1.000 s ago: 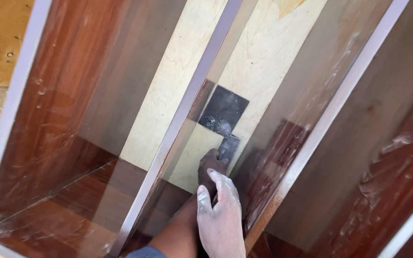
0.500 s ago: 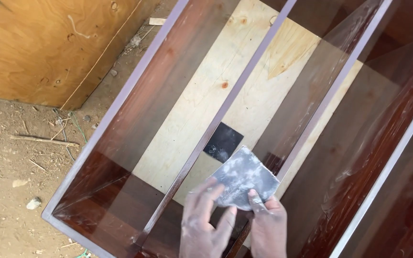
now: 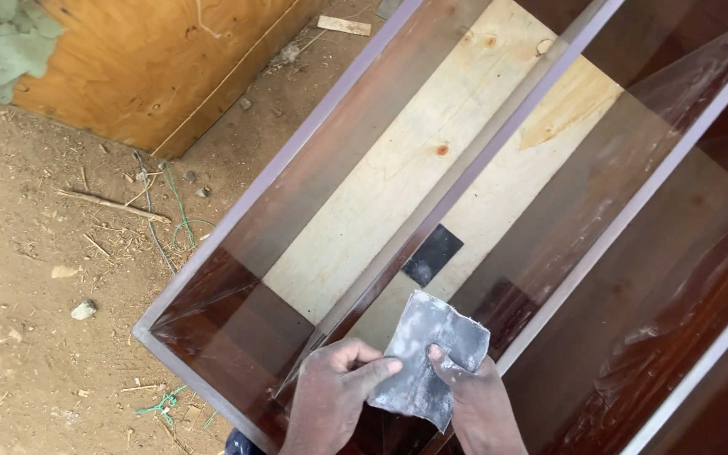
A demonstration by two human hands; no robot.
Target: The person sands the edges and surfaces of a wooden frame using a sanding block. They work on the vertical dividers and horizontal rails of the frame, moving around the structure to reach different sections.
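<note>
Both my hands hold one worn sheet of grey sandpaper [image 3: 425, 358], dusted white, over the near end of a glossy dark-red wooden cabinet [image 3: 238, 345]. My left hand [image 3: 330, 396] pinches its left edge with thumb and fingers. My right hand [image 3: 482, 409] grips its right lower part, thumb on top. A second, dark square of sandpaper [image 3: 432, 254] lies below on the pale plywood back panel [image 3: 398, 181], beside the middle divider [image 3: 499, 139].
The cabinet has pale-edged dividers [image 3: 634, 211] forming long compartments. Bare dirt ground [image 3: 52, 278] with twigs, stones and green string lies to the left. A plywood board [image 3: 153, 67] and a greenish rag [image 3: 2, 46] sit at upper left.
My hand lifted a sandpaper sheet out of the compartment, and both hands now hold it at the near edge. The view swung left, showing the ground and board.
</note>
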